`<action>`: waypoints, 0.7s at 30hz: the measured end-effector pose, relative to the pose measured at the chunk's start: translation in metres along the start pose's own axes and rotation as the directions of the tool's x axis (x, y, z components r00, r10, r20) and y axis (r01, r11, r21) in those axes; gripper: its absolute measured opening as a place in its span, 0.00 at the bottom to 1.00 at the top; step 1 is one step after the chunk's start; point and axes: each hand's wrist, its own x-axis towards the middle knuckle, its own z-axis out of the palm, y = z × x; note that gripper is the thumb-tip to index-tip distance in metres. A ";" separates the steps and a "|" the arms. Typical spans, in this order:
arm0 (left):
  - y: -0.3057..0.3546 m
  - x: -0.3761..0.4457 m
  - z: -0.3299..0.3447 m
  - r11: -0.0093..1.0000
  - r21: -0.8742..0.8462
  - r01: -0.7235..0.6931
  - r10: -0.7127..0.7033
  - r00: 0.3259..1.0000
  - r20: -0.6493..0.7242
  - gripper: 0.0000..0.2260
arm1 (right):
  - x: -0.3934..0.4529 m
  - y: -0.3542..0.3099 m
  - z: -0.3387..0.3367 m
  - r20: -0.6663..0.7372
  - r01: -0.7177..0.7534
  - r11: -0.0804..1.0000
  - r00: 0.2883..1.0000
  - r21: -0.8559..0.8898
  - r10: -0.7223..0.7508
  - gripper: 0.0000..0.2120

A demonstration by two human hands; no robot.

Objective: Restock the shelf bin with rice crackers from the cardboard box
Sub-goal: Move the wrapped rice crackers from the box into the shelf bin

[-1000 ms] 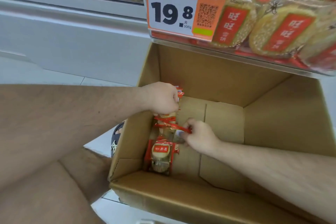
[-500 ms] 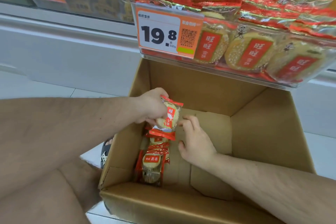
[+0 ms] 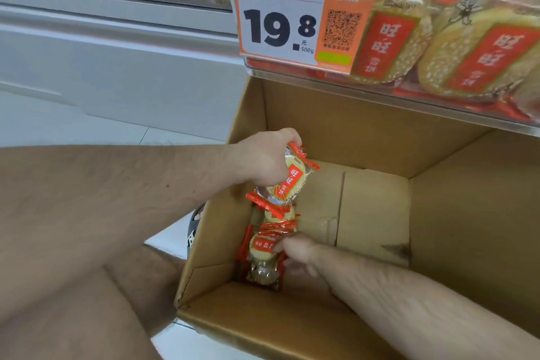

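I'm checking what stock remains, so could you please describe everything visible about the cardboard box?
The cardboard box is plain brown corrugated board, open-topped, standing on the pale floor under the shelf bin. Its bottom flaps show bare. A few rice cracker packs lie along its left wall. The right hand reaches them; the left hand holds one pack above.

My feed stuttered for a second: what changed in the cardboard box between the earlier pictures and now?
The left hand lifted a rice cracker packet clear of the row. The right hand dropped from the middle of the row to the nearer packets by the near wall, touching them; a grip isn't clear. The cardboard box, price tag and full shelf bin stayed as they were.
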 end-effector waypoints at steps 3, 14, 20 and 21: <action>0.003 0.001 -0.001 0.999 0.034 -0.026 0.026 1.000 0.001 0.32 | 0.003 0.003 0.000 -0.080 0.032 0.993 0.997 0.110 -0.024 0.06; 0.020 -0.007 -0.011 0.973 0.130 -0.189 0.191 0.982 -0.001 0.30 | -0.060 0.004 -0.070 -0.489 0.067 0.866 0.802 -0.496 -0.343 0.10; 0.030 -0.023 -0.014 0.957 0.180 -0.227 0.229 0.973 0.013 0.30 | -0.115 0.001 -0.124 -0.324 0.052 0.685 0.853 -0.726 -0.408 0.12; 0.031 -0.025 -0.013 0.955 0.184 -0.234 0.236 0.972 0.011 0.30 | -0.110 0.004 -0.122 -0.297 0.031 0.657 0.876 -0.753 -0.381 0.12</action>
